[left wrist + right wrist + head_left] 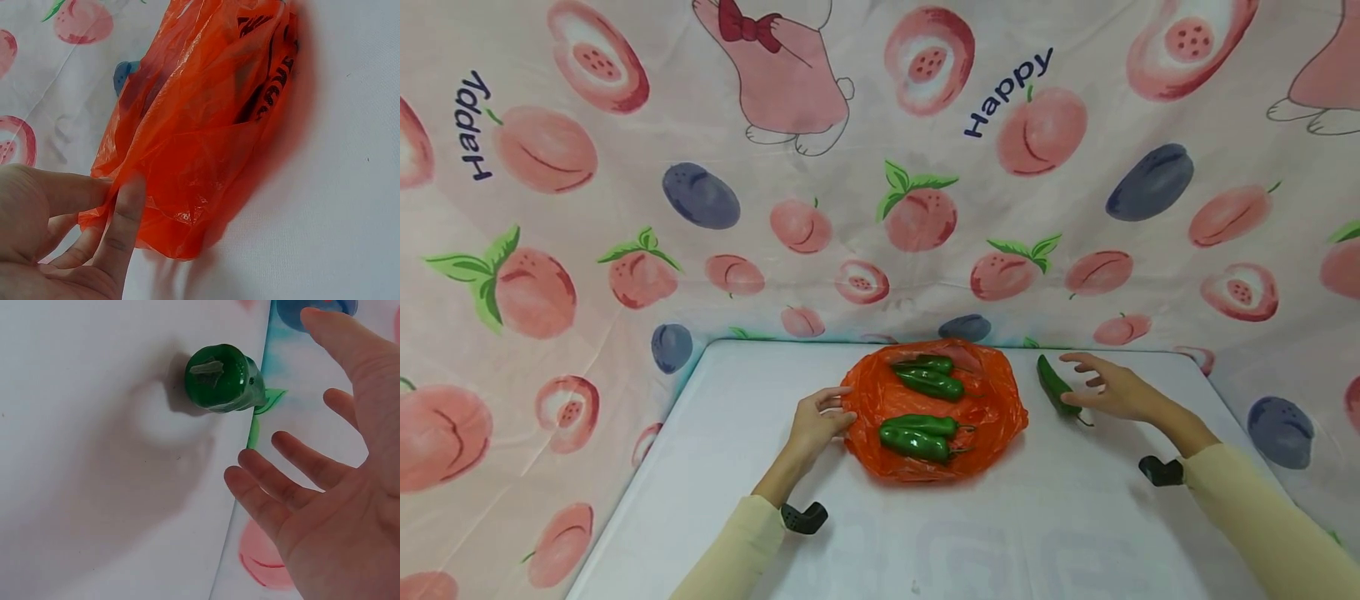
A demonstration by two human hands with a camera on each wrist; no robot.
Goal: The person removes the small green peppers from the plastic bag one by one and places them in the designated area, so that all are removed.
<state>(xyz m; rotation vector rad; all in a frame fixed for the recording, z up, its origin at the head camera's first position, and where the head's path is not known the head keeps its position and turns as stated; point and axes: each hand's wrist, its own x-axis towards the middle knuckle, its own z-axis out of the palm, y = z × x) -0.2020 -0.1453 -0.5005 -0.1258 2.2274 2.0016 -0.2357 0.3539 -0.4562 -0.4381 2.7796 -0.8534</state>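
Observation:
An orange-red plastic bag lies spread on the table, its mouth facing up, with several glossy green peppers in it. At the bag's left edge my left hand pinches the thin plastic; the left wrist view shows a fold of the bag between thumb and fingers. A single green pepper lies on the table right of the bag, its stem toward me. Over and beside that pepper hovers my right hand, fingers spread and holding nothing, apart from it in the right wrist view.
The white table ends at a back edge close behind the bag. Behind it hangs a pink cloth printed with peaches, plums and the word Happy. A black wrist mount sticks out at the left wrist, another at the right.

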